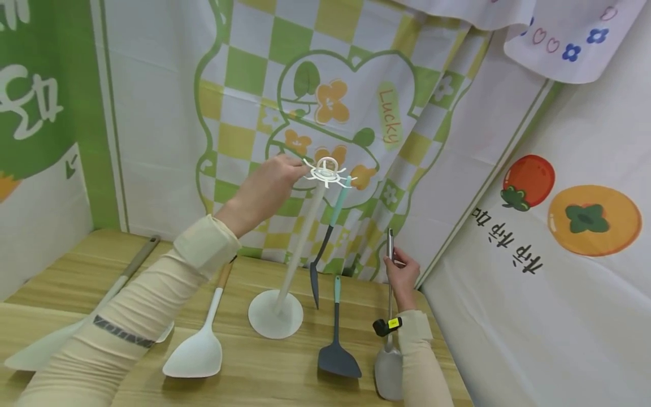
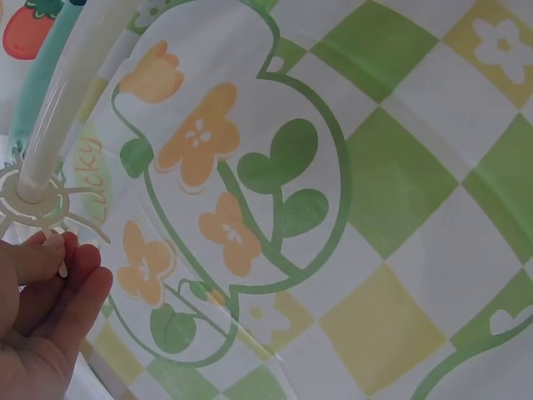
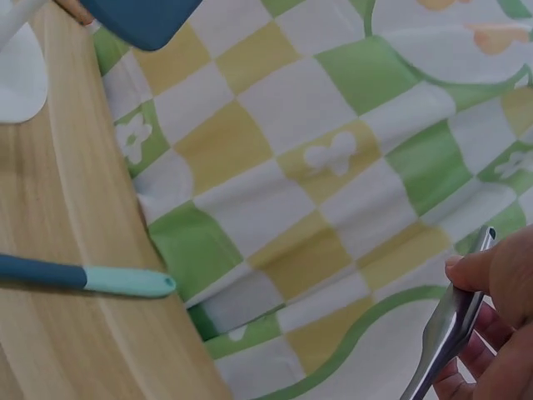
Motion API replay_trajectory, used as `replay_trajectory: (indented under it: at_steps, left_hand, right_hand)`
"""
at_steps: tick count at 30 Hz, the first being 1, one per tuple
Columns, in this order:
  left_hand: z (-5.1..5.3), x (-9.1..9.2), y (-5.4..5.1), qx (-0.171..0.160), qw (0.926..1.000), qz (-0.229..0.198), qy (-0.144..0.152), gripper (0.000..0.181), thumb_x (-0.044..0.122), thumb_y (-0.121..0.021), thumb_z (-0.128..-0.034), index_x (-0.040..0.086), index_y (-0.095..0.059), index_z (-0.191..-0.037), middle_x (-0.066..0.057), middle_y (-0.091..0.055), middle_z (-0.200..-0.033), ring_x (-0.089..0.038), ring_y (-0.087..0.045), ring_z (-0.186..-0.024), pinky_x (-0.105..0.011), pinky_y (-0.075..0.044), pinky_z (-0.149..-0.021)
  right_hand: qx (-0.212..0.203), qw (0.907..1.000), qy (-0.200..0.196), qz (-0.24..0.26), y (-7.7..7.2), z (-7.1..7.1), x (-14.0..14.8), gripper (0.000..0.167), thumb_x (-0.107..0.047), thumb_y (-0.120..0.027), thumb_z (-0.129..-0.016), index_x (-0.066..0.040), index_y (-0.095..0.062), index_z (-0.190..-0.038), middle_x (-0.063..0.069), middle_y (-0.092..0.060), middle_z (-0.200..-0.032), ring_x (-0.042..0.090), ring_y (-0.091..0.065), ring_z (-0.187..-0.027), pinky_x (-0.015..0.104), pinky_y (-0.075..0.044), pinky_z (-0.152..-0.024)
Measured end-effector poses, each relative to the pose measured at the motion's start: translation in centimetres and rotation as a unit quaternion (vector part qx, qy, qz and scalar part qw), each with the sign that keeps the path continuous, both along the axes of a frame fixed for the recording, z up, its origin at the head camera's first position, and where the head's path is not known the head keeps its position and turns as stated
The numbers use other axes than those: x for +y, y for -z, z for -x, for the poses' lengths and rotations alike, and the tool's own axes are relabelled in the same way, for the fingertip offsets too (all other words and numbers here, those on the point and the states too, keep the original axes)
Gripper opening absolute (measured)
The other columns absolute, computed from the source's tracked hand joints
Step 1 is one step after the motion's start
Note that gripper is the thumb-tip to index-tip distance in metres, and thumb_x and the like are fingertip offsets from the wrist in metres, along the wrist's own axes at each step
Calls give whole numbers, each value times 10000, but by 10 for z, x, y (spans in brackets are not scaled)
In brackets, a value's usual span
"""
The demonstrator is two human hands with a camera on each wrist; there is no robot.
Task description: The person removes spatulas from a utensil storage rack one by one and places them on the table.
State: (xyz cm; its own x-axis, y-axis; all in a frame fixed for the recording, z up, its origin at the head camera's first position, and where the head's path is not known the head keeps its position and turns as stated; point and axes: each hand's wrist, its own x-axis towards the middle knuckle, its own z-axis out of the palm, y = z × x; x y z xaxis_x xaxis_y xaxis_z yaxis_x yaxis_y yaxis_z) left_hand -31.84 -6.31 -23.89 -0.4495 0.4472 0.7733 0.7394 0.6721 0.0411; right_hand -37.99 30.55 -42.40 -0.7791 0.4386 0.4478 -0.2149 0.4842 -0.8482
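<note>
A white utensil rack point(image 1: 297, 249) stands on the table, with a ring of hooks point(image 1: 325, 174) at its top. My left hand point(image 1: 267, 192) pinches one hook's tip between thumb and fingers; the left wrist view shows the white tip poking out of the fingers point(image 2: 71, 258). From another hook hangs a slotless dark turner with a mint handle point(image 1: 339, 203). At the right, my right hand point(image 1: 404, 277) grips the metal handle point(image 3: 454, 325) of a steel spatula point(image 1: 389, 373), its head low and near the table; contact there is unclear.
A second dark turner with a mint handle point(image 1: 338, 356) lies right of the rack's base. To the left lie a white turner with a wooden handle point(image 1: 195, 356) and a grey-handled utensil point(image 1: 117, 288), partly behind my left arm. A checked curtain point(image 1: 249, 68) hangs behind the table.
</note>
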Motion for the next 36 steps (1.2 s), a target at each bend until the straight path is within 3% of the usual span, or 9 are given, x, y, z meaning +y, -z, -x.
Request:
replay_trajectory:
  at_steps: [8, 13, 22, 32, 36]
  left_hand:
    - [1, 2, -1, -422, 9989, -201, 22, 317, -173, -587, -929, -8, -742, -1151, -209, -743, -1068, -360, -696, -1009, -414, -617, -904]
    - [1, 2, -1, -475, 9984, -313, 63, 296, -153, -588, -940, 2, -747, -1136, -198, -749, -1069, -359, -696, -1001, -415, -618, -899]
    - [2, 2, -1, -471, 9979, -406, 154, 287, -156, -571, -948, -19, -744, -1133, -196, -751, -1079, -355, -702, -1000, -417, -613, -909]
    - [1, 1, -1, -619, 9972, -405, 93, 319, -150, -544, -964, 2, -739, -1165, -197, -750, -1079, -350, -699, -994, -411, -616, -901]
    - [1, 2, -1, -560, 9977, -368, 92, 327, -159, -549, -956, -3, -734, -1176, -199, -750, -1073, -351, -701, -994, -409, -613, -909]
  right_hand:
    - [-228, 9997, -23, -95, 19, 2, 9, 368, -36, -747, -896, 23, -698, -1256, 254, -710, -1101, 217, -657, -831, 101, -474, -594]
    - [-271, 9995, 43, -129, 25, 3, 12, 355, -40, -755, -887, 27, -711, -1233, 250, -722, -1084, 154, -646, -786, 114, -475, -597]
    - [-418, 9990, -130, -134, 30, 2, 11, 370, -40, -726, -913, 45, -679, -1271, 264, -692, -1097, 333, -684, -914, 143, -502, -597]
    - [-570, 9979, -49, -299, 43, 4, 11, 297, -27, -763, -864, 67, -733, -1143, 267, -720, -1028, 218, -691, -788, 136, -491, -579]
    - [-641, 9973, -47, -363, 47, 5, 11, 276, -27, -772, -858, 65, -742, -1117, 258, -726, -1018, 239, -693, -789, 142, -486, -565]
